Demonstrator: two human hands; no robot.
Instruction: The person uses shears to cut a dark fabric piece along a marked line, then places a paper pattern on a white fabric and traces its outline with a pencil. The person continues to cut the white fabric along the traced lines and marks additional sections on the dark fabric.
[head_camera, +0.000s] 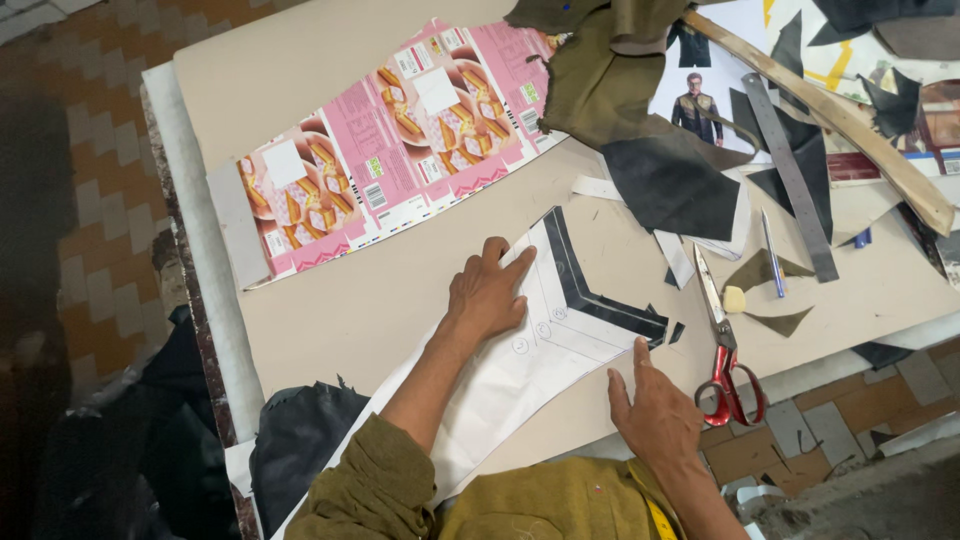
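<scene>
Right hand (655, 415), fingers loose, and left hand (488, 292), flat, both empty, press white paper pattern (520, 365) on counter (330, 310); dark strip (590, 290) laid along far edge, red-handled scissors (722, 345) unused right.

L hand (488, 292) lies flat, palm down, fingers together & stretched fwd, forearm bare up to an olive sleeve pushed to the elbow. R hand (652, 408) sits nearer the body, just right of the L, palm down, index finger extended fwd, other fingers loosely spread, wrist bare.
</scene>
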